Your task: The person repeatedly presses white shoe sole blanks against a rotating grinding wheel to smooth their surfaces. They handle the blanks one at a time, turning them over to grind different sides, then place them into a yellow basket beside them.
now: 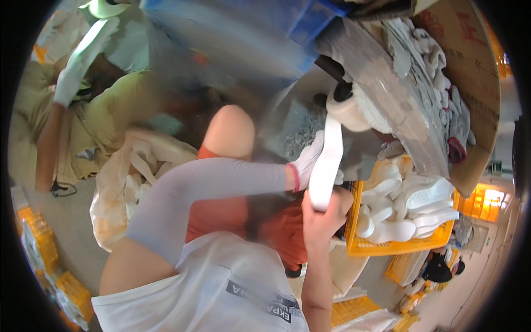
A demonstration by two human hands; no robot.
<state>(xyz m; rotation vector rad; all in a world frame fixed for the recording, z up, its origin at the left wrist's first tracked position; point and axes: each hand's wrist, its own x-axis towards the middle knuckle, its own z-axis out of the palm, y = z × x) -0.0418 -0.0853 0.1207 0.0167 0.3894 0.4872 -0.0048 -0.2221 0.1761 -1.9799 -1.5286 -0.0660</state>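
Between my two hands is a long white shoe sole (326,166), bright with glare. My left hand (308,161), in a white knit glove with a red cuff, grips its left side, and some gloved fingertips show past its right edge. My bare right hand (326,217) is closed around the near end. The far end meets a cream-coloured round wheel (349,112) on a dark machine shaft; whether they touch, I cannot tell. Grey shavings (303,135) lie beside the wheel.
On the right, a yellow basket (404,246) holds several white soles. A cardboard box (470,83) with gloves and rags stands beyond it. To the left is a sack (105,205) of soles. A co-worker's gloved hand (69,83) holds a sole at the upper left.
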